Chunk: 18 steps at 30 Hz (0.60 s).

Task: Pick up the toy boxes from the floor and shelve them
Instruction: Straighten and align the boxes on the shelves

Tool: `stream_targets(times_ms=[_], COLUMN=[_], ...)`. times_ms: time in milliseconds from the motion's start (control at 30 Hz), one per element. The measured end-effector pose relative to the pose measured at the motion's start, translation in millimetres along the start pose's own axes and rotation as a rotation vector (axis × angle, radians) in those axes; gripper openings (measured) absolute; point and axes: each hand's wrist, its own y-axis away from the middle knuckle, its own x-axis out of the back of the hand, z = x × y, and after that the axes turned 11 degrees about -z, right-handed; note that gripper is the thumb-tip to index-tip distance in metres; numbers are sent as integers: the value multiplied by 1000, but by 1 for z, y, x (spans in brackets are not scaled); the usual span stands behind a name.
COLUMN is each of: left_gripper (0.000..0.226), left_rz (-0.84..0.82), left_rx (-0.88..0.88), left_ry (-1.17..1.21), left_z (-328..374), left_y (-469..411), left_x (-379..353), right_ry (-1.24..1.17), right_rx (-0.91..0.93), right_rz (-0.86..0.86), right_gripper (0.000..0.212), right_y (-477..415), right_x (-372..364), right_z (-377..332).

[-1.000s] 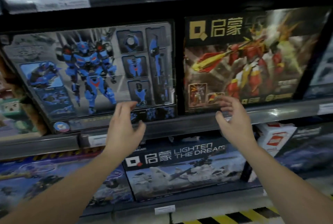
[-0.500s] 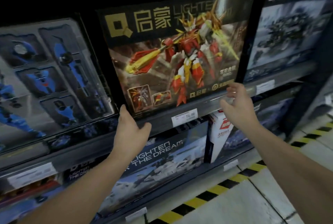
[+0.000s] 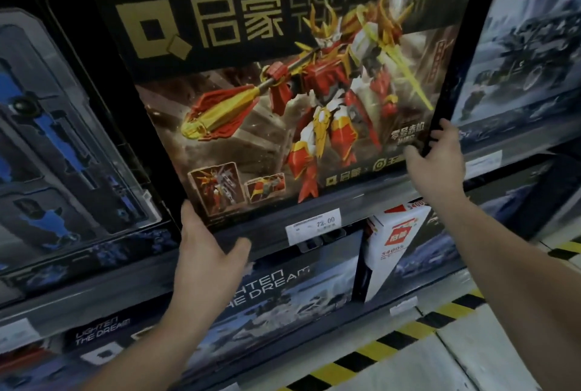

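The upper shelf [image 3: 393,198], a 72.00 price tag [image 3: 317,223] on its lip, bears 3 upright boxes side by side: blue robot box [image 3: 63,139], red robot box [image 3: 283,92], grey vehicle box [image 3: 522,70]. The lower shelf [image 3: 345,327] carries a "LIGHTEN THE DREAM" box [image 3: 283,296] beside a white-red box [image 3: 393,252]

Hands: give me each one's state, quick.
Left hand: open, straight fingers against the box corner.
Right hand: holding the box's right edge.

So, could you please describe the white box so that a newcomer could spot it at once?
On the shelving, find the big red-and-gold robot box. Just below its right half, on the next shelf down, stands the white box. It alone is white with red marks; its neighbours are dark.
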Motion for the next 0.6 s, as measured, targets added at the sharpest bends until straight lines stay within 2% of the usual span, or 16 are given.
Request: stream_targets(times_ms=[167,367,467,600], left_gripper=[93,75,76,83], left_rz=[197,381,407,352], left_rx=[58,134,170,249], left_ry=[6,56,85,38], left_z=[9,19,22,25], left_y=[-4,-14,-15,-16], left_x=[-19,-23,-23,-21], right_ry=[90,61,7,-45], right_rx=[100,228,245,263], right_rz=[-162,-328,-382,-429], right_gripper=[62,65,63,58], right_y=[-20,-34,-35,-37], right_x=[16,26,30,35], right_z=[22,37,40,43])
